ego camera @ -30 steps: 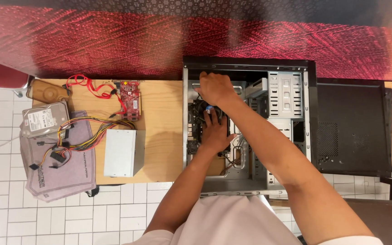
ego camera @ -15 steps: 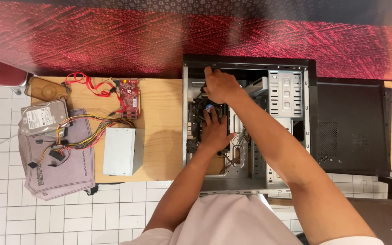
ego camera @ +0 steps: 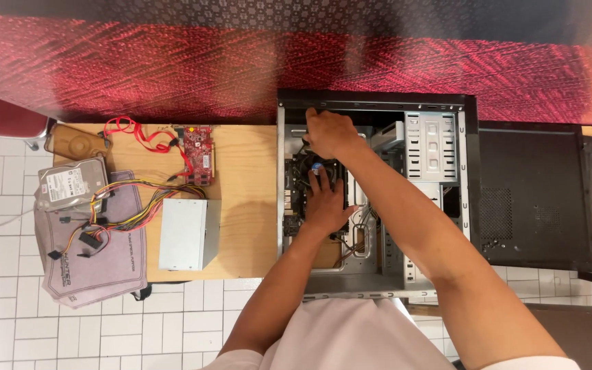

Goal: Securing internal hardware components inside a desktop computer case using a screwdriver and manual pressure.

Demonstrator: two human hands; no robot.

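low in the middle of the frame, the left hand lies flat with fingers spread on the black cooler fan inside the open computer case at centre. just above it, the right hand is curled at the case's top edge; what it pinches, i cannot tell. over at the left of the wooden table sit a grey power supply, a red circuit card and a hard drive.
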